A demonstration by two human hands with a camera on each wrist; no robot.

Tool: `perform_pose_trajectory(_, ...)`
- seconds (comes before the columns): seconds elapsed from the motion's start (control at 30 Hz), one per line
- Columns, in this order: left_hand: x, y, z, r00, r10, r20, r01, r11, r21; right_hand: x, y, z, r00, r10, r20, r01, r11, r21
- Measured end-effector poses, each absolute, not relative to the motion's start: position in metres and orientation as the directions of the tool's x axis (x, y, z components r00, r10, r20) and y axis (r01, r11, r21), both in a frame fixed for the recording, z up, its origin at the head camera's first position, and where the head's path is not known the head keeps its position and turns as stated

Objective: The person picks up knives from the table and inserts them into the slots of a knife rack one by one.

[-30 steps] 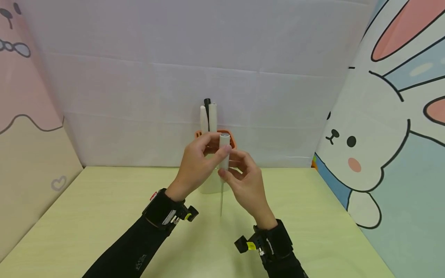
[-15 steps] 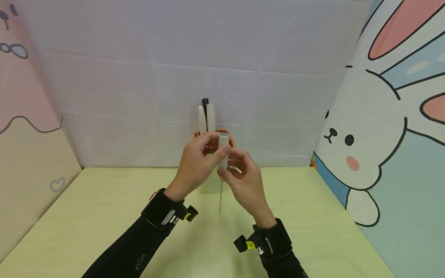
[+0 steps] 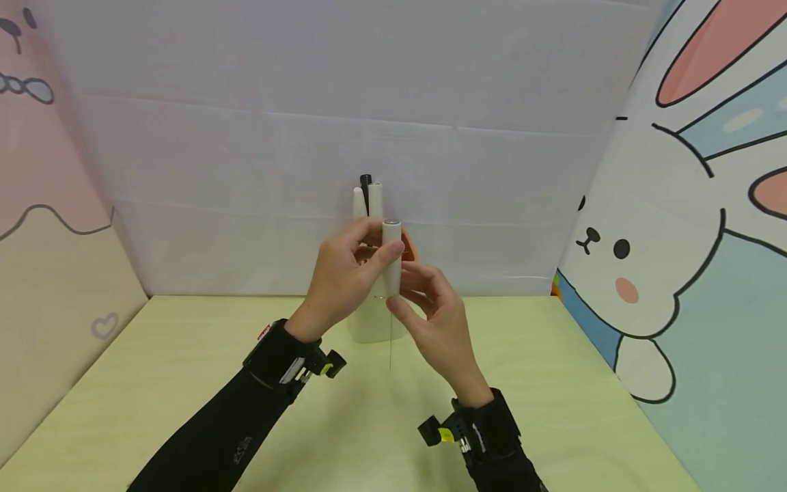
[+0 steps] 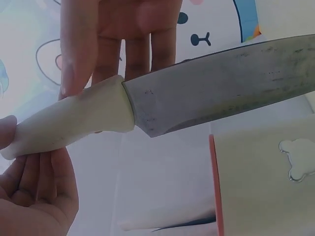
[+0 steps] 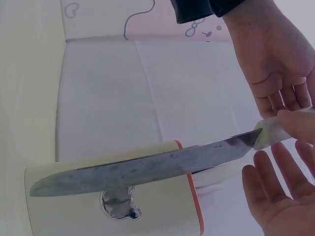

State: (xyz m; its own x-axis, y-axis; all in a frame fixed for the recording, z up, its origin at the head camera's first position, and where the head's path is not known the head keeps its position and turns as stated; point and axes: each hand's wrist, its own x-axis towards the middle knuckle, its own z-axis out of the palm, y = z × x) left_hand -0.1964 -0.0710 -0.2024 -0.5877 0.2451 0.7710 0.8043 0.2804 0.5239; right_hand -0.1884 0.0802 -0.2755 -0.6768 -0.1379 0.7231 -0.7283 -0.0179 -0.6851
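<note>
A kitchen knife hangs upright, blade down, in front of the knife holder (image 3: pixel 376 326). Near the butt of its white handle (image 3: pixel 391 270), my left hand (image 3: pixel 338 277) pinches it between thumb and fingers. My right hand (image 3: pixel 438 324) holds the handle lower down, close to the blade, its thumb on the near side. From the head the blade (image 3: pixel 391 342) shows almost edge-on as a thin line. The left wrist view shows the broad face of the grey, stained blade (image 4: pixel 221 83). In the right wrist view the blade (image 5: pixel 142 167) passes in front of the holder.
The cream holder has an orange rim (image 3: pixel 408 247) and a silver bear-shaped emblem (image 5: pixel 118 202). White handles (image 3: pixel 376 199) and a black handle (image 3: pixel 365 181) stand up from it. Behind the pale table (image 3: pixel 233 396) is a white sheet (image 3: pixel 295 164); a rabbit-print panel (image 3: pixel 652 287) stands right.
My left hand and the knife have risen slightly. The blade now looks thinner from the head, turned more edge-on. My right hand has hardly moved.
</note>
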Motion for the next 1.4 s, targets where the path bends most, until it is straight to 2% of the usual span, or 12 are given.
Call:
perform_pose_trajectory(0.37, -0.207, -0.085, -0.169, -0.555, 0.25, 0.794, 0.826, 0.285, 0.487, -0.19, 0.101, -0.287, -0.649, -0.175, 0.741, -0.76, 0.106, -0.641)
perform_pose_trajectory(0.63, -0.212, -0.087, -0.143, -0.561, 0.247, 0.79, 0.814, 0.339, 0.472, -0.191, 0.124, -0.3, -0.647, -0.208, 0.733, -0.761, 0.219, -0.61)
perform_pose_trajectory(0.97, -0.212, -0.092, -0.108, -0.579, 0.211, 0.787, 0.78, 0.424, 0.46, -0.218, 0.159, -0.34, -0.644, -0.187, 0.742, -0.722, 0.468, -0.509)
perform_pose_trajectory(1.4, -0.219, -0.092, -0.075, -0.568, 0.171, 0.805, 0.761, 0.481, 0.436, -0.225, 0.177, -0.347, -0.664, -0.183, 0.725, -0.68, 0.551, -0.484)
